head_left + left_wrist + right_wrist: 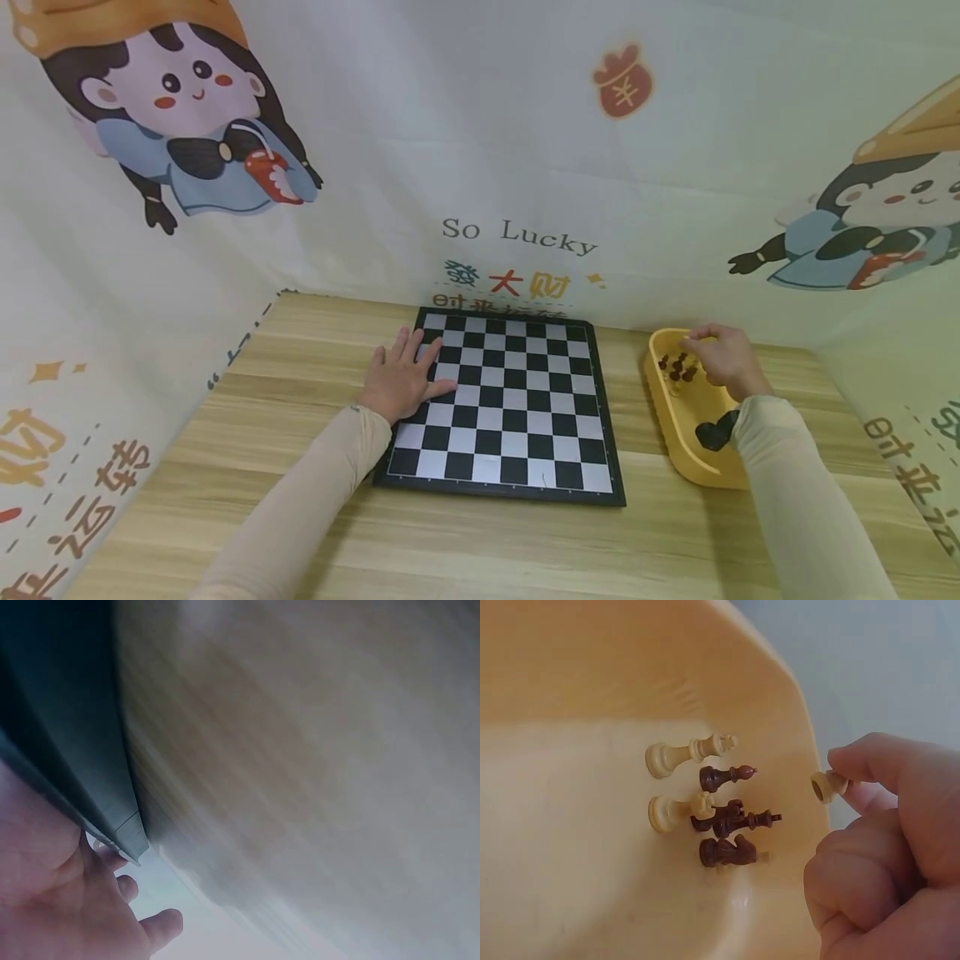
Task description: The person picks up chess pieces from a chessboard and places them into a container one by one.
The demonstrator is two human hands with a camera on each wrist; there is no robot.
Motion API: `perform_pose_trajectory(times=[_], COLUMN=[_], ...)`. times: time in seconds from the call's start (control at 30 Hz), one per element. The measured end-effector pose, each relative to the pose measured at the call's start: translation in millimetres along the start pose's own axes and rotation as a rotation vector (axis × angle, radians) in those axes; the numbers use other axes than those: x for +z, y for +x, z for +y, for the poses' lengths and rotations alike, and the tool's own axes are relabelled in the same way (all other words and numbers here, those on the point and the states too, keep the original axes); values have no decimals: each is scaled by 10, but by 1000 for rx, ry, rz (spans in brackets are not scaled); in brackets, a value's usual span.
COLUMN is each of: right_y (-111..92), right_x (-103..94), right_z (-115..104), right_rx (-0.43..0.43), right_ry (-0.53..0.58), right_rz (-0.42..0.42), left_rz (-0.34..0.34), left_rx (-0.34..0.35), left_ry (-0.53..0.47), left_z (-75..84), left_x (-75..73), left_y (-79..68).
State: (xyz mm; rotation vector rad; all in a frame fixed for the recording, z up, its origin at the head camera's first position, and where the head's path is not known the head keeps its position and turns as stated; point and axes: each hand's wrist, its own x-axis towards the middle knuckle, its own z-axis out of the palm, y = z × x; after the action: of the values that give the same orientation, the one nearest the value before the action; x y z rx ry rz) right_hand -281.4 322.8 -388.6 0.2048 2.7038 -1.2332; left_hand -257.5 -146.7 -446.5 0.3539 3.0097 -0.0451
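Observation:
A black-and-white chessboard (504, 400) lies on the wooden table. My left hand (397, 379) rests on its left edge with the fingers spread. In the left wrist view, the dark side of the board (82, 697) runs past the palm (52, 900). Over the far end of a yellow plastic bin (667, 425), my right hand (722, 360) pinches a pale chess piece (823, 787) between thumb and fingertip. Only its base shows, so its kind is unclear. Pale and dark brown chess pieces stand in the bin, among them a pale king (679, 756) and a dark knight (727, 853).
The bin stands to the right of the board, with a strip of bare table (630, 400) between them. A white printed curtain (420, 150) hangs behind the table and along its sides. A black strap-like item (716, 431) sits at the right wrist.

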Motion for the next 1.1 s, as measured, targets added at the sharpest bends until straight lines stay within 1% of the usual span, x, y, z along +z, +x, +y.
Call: perform_pose_trajectory(times=[0.2, 0.37, 0.47, 0.63, 0.87, 1.1], right_y=[61, 75, 87, 105, 103, 92], right_x=[42, 65, 79, 99, 114, 121], right_z=[52, 88, 107, 122, 115, 92], right_rx=[11, 22, 44, 43, 38, 44], right_ry=[8, -17, -5, 16, -30, -47], right_rz=[-13, -31, -42, -50, -67, -84], left_rz=[4, 8, 12, 13, 25, 31], left_rx=[-3, -1, 0, -6, -6, 1], left_ry=[6, 4, 3, 5, 16, 15], left_z=[6, 11, 5, 0, 17, 2], left_x=[-13, -5, 6, 13, -7, -13], left_y=[-16, -9, -5, -5, -27, -40])
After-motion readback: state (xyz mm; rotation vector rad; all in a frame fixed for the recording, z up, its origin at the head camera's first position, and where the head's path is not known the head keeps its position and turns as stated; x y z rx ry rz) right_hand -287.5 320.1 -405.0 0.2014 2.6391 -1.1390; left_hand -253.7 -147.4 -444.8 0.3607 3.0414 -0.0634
